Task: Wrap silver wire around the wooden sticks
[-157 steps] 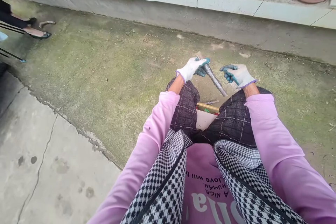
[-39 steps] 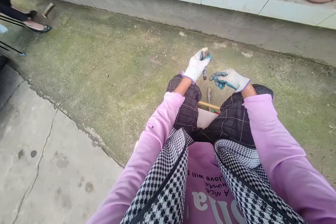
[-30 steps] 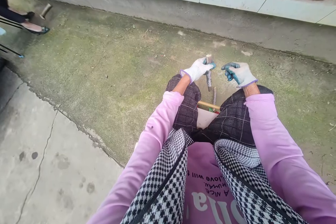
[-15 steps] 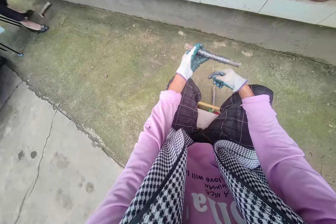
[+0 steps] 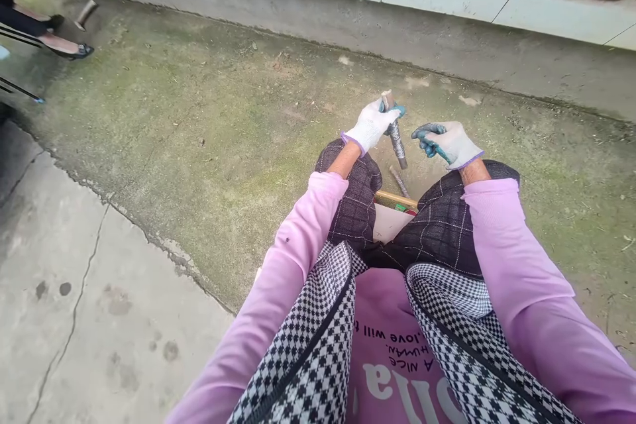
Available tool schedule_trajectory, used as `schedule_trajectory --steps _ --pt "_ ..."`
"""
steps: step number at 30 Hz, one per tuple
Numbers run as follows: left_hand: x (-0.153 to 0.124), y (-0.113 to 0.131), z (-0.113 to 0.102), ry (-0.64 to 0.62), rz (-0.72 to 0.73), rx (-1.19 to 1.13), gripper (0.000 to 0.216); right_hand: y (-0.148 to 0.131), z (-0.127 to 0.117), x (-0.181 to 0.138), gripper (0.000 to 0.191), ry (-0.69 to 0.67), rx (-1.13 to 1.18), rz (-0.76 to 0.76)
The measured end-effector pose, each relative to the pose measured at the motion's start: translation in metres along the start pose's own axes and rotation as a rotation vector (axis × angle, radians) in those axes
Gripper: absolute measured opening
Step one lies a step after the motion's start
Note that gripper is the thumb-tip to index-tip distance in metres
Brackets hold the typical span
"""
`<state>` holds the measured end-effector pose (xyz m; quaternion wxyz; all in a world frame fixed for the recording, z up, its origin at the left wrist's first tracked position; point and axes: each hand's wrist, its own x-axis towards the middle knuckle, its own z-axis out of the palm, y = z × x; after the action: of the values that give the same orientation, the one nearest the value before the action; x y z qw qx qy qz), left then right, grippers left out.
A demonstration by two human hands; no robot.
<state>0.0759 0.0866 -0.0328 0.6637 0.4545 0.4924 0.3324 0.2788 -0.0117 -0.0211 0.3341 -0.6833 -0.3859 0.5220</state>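
Two gloved hands (image 5: 371, 126), two metal rods (image 5: 396, 136) — one shoe (image 5: 74, 51).

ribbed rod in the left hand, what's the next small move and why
Probably bring the open right hand to steady the lower end of the ribbed rod: the left hand grips only its top, and it hangs tilted, tip down, toward the dirt.

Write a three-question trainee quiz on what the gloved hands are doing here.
1. True or false: the left hand grips the ribbed metal rod near its upper end.
2. Multiple choice: the right hand is A) clamped on the rod, B) empty beside the rod, C) resting on a knee.
3. Fill in: the rod's free end points ____, toward the ground.
Key: 1 true; 2 B; 3 down.
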Motion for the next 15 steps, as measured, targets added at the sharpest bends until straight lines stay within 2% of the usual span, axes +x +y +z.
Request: schedule_trajectory --steps 4,6,10,15 --pt "-0.007 0.018 -0.005 -0.071 -0.186 -0.195 0.037 0.007 -0.003 0.006 0.009 0.065 0.041 -0.033" --pt "-0.010 0.026 -0.011 -0.096 -0.214 -0.273 0.048 0.008 0.001 0.008 0.011 0.022 0.028 -0.036" --pt "-0.007 0.033 -0.020 -0.063 -0.185 -0.373 0.048 0.003 0.014 0.007 0.012 -0.156 0.001 0.016" --pt "0.009 0.026 -0.019 0.064 -0.109 -0.380 0.044 -0.010 0.028 -0.007 0.009 -0.308 -0.065 -0.025"
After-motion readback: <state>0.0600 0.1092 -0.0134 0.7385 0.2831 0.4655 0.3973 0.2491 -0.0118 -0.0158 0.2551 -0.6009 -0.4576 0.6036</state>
